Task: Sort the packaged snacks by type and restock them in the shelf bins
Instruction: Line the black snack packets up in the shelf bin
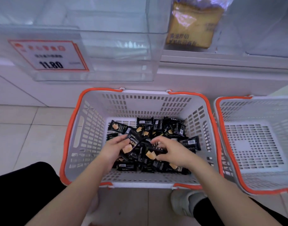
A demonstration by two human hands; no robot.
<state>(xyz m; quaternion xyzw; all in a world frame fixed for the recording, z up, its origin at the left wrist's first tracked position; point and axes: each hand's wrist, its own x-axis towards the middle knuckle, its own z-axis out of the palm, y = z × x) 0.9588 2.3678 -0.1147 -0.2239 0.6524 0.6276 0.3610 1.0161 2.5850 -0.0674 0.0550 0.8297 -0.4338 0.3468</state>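
- Here, your left hand (114,148) grips a black snack packet (130,145) over the pile, thumb across its face and the other fingers tucked behind it.
- Your right hand (170,151) pinches a second black packet (154,152) between its curled fingers and thumb, just beside the first.
- The packet in your left hand reads "DRYCAKE" in white letters, with a pale square biscuit pictured below (the smaller print is too blurred to read).
- Both hands are inside the white basket (91,128) with orange handles, which sits on the tiled floor and holds a loose heap of matching black packets (156,129), some showing white barcodes.
- A second basket (254,144) of the same kind stands touching or just beside it on the right; you can see its perforated bottom.
- Above, a clear shelf bin (107,46) carries an orange-edged price tag (48,55) reading "11.80".
- To the right of that bin, a bagged loaf of sliced bread (192,25) stands on the shelf, its printing unreadable.
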